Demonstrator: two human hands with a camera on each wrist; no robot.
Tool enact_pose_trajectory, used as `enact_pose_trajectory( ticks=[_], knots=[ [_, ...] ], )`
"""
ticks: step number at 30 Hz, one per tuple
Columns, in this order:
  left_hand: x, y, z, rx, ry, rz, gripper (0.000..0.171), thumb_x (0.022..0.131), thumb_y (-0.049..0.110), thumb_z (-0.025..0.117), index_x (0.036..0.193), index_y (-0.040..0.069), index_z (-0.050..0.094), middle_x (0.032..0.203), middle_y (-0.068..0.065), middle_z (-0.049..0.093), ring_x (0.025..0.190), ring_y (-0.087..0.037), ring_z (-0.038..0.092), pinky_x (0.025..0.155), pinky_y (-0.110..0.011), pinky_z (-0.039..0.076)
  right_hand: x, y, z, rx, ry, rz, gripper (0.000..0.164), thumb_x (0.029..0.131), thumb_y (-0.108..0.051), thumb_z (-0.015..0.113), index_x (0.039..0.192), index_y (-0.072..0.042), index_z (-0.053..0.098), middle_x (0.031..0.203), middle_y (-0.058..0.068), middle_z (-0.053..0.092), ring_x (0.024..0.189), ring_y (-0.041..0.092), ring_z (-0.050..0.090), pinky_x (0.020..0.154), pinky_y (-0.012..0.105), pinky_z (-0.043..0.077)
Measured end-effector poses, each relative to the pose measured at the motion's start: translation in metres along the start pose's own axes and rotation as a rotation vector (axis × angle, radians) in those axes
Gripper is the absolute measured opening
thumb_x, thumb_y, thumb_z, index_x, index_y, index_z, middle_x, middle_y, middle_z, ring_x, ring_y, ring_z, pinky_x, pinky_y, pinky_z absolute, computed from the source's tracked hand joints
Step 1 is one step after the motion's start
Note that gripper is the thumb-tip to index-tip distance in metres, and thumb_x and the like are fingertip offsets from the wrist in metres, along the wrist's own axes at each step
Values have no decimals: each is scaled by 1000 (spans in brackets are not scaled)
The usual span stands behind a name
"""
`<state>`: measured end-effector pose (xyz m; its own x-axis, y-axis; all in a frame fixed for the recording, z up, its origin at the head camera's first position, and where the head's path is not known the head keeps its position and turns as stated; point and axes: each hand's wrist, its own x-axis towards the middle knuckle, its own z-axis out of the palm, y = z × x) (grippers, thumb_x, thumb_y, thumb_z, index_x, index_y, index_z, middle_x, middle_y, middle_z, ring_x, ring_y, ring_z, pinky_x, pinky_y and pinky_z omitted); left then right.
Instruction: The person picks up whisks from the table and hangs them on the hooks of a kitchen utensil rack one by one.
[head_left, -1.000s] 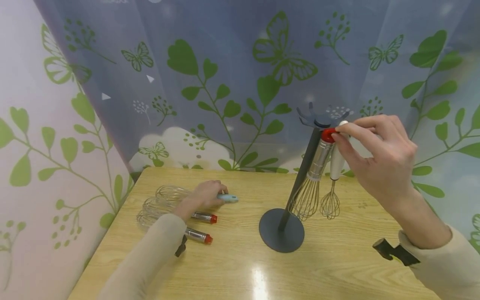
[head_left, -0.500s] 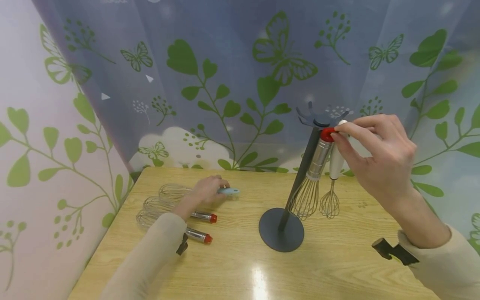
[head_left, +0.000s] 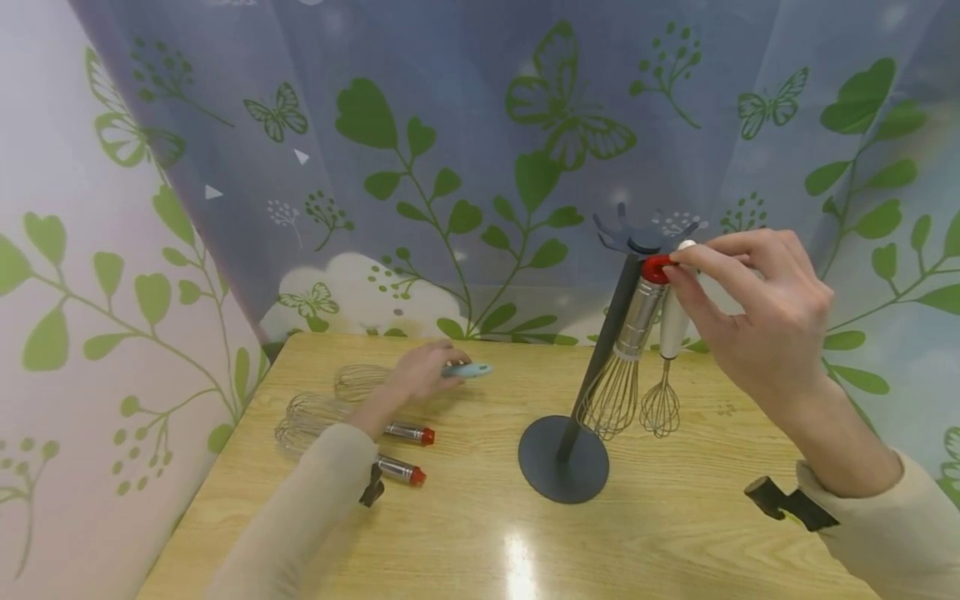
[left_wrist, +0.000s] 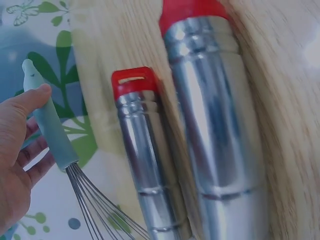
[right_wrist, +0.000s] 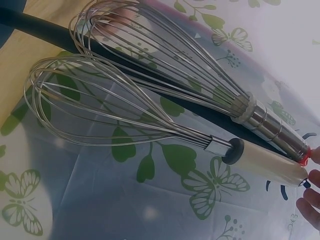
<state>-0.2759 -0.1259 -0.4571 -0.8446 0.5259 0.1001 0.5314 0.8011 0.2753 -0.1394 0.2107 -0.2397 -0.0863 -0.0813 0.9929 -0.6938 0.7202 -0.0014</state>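
Note:
My left hand (head_left: 423, 371) grips the light blue handle (left_wrist: 52, 127) of a wire whisk, its thumb along the handle's side. That whisk's wire head (head_left: 360, 382) points left. At the stand's top, my right hand (head_left: 772, 300) pinches the red end cap (head_left: 657, 269) of a steel-handled whisk (head_left: 640, 321), whose wires hang downward beside the post. Just behind it hangs a smaller-looking whisk with a cream handle (head_left: 672, 329). The dark stand (head_left: 620, 308) has curved hooks (head_left: 621, 218) at its top and a round base (head_left: 564, 460).
Two more steel whisks with red ends, a farther one (head_left: 408, 432) and a nearer one (head_left: 397, 469), lie on the wooden table (head_left: 465, 533) below my left forearm. A curtain (head_left: 465, 100) with leaves and butterflies borders the table's back.
My left hand has moved away and slightly right, carrying the blue-handled whisk with it. The right hand and the steel whisk at the stand stay nearly still.

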Motion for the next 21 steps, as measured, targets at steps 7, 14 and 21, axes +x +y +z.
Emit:
enact_pose_trajectory(
  ticks=[7, 14, 21],
  knots=[
    [5, 8, -7, -41, 69, -2, 33, 96, 27, 79, 128, 20, 75, 115, -6, 73, 95, -22, 67, 82, -38, 59, 0, 0, 0, 6, -5, 4, 11, 79, 3, 85, 88, 3, 78, 83, 26, 67, 74, 48, 53, 65, 45, 37],
    [7, 12, -12, -66, 105, 4, 34, 96, 28, 79, 129, 18, 75, 111, -4, 73, 91, -19, 65, 77, -32, 56, 0, 0, -1, 8, -11, 8, 11, 79, 3, 85, 88, 4, 78, 83, 26, 67, 74, 48, 53, 65, 44, 35],
    [9, 16, -20, -155, 137, 3, 36, 96, 27, 79, 129, 14, 74, 113, -6, 74, 99, -25, 71, 86, -40, 61, 0, -1, -1, 4, -8, 8, 11, 78, 3, 84, 88, 2, 79, 83, 26, 67, 74, 47, 53, 65, 45, 36]
  ],
)
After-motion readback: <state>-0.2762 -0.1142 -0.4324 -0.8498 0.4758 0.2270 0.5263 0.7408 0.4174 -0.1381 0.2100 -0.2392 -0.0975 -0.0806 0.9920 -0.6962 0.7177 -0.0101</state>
